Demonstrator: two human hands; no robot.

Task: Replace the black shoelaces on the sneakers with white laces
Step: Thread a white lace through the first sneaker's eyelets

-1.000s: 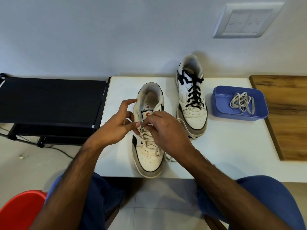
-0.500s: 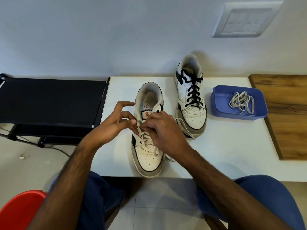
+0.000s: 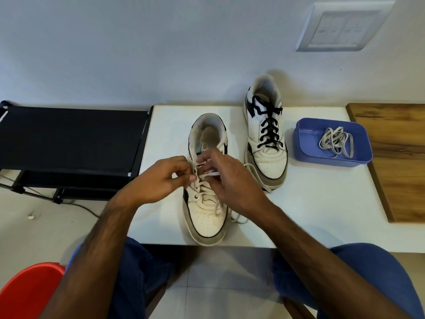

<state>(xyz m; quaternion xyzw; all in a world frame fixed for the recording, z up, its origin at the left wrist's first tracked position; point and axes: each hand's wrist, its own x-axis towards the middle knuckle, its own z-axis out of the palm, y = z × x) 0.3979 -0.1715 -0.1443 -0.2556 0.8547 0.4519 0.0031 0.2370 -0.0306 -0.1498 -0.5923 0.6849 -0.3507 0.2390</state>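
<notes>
- Where table (image 3: 322, 210) meets wall: blue tray (image 3: 305, 148) holding loose white lace bundle (image 3: 336, 142).
- Beside tray: black-laced sneaker (image 3: 266, 134).
- Near sneaker (image 3: 207, 212): left hand (image 3: 161, 180) and right hand (image 3: 232, 180) pinching white lace (image 3: 210, 174) at upper eyelets.

white table (image 3: 322, 208), black rack (image 3: 69, 134), wall switch plate (image 3: 342, 27)

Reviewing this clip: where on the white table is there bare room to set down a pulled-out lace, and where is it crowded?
Bare patches on the white table: the near right stretch in front of the blue tray, bordered by the wooden board; and the far left corner behind the near sneaker. Crowded: the middle, where both hands work the white lace, and the narrow gap to the black-laced sneaker.
</notes>
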